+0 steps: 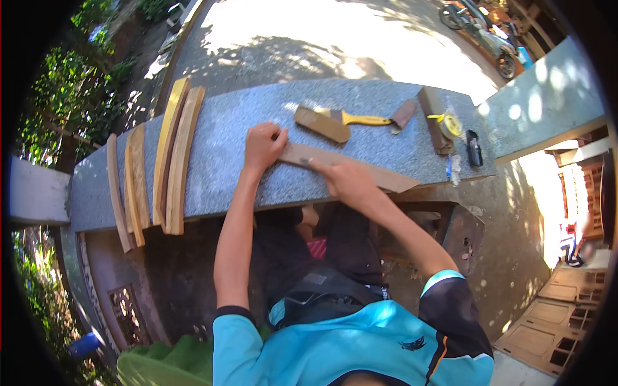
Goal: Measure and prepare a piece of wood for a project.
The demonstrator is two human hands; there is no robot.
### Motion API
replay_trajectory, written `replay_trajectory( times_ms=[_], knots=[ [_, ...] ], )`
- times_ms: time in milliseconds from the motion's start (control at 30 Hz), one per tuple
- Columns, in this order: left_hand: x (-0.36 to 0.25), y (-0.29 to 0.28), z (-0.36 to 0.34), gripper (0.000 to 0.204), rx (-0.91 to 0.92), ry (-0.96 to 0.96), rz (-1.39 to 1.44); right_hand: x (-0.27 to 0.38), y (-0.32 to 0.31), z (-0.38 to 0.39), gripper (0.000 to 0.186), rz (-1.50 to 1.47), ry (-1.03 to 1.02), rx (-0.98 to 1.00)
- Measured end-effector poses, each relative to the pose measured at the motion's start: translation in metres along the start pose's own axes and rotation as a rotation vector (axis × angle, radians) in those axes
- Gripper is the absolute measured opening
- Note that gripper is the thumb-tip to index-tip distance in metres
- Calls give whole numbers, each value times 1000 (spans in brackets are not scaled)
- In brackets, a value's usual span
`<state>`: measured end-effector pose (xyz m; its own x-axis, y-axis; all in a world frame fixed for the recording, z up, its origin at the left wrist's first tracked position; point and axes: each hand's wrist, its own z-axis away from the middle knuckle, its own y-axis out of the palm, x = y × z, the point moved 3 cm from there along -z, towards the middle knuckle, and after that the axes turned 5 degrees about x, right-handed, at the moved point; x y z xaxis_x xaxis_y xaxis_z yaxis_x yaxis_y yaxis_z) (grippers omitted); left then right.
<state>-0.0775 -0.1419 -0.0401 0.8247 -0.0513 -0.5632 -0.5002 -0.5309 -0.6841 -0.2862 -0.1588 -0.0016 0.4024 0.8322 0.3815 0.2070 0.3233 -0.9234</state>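
A flat wooden strip (360, 170) lies slantwise across the front part of the grey stone-like tabletop (238, 116). My left hand (262, 147) is closed in a fist around the strip's left end. Along its middle rests my right hand (351, 185), gripping the near edge with the index finger stretched toward a small dark mark on the wood. The lower fingers of that hand are partly hidden. Just beyond the strip are a rounded brown block (322, 125) and a brush with a yellow handle (367, 119), its head partly behind the block. A brown worn piece (403, 114) touches the handle's end.
Several curved wooden strips (183, 157) lie at the left, overhanging the front edge. On the right are a wooden block (436, 121), a yellow tape measure (452, 127), a black object (474, 148) and a blue-and-white item (451, 169). A motorcycle (486, 32) stands beyond.
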Motion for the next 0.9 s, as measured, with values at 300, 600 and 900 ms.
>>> replay_trajectory(
  times_ms=[300,600,900],
  knots=[
    [-2,-6,8,29,44,-67,26,-7,15,9,40,-90,-89,-111],
    [7,-16,7,27,12,-53,28,-12,15,12,45,-40,-95,-94],
    [7,-9,4,29,37,-92,40,-16,8,16,42,-63,-136,-267]
  ],
)
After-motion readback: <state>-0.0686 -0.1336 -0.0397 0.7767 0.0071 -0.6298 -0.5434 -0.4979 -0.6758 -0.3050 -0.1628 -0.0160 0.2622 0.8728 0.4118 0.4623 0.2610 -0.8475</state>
